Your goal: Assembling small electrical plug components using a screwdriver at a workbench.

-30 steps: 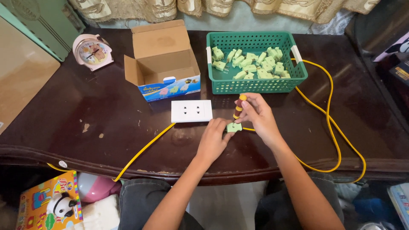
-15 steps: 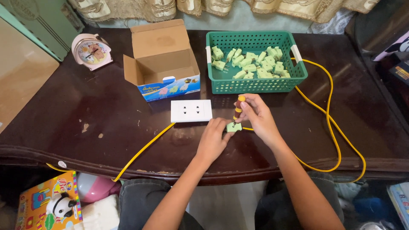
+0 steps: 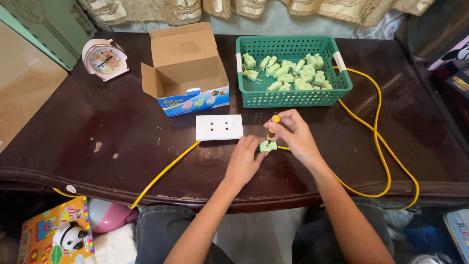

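While both forearms reach in from the near edge of the dark table [image 3: 73, 146], the left hand [image 3: 243, 164] pins a small green plug [image 3: 267, 145] to the tabletop, fingers closed on its near side. Right hand [image 3: 295, 137] sits touching that plug on its right, fingers clamped round a yellow-handled screwdriver [image 3: 272, 128] standing upright on it. Yellow cable [image 3: 376, 146] runs from the plug, loops right and back. Just left-beyond the plug: white double socket [image 3: 219, 127], its own yellow cord [image 3: 163, 172] trailing toward the near edge. Beyond the plug: green basket [image 3: 293, 97] of matching plugs. Left of the basket, open cardboard box [image 3: 188, 73]. Far left, pink alarm clock [image 3: 104, 58].
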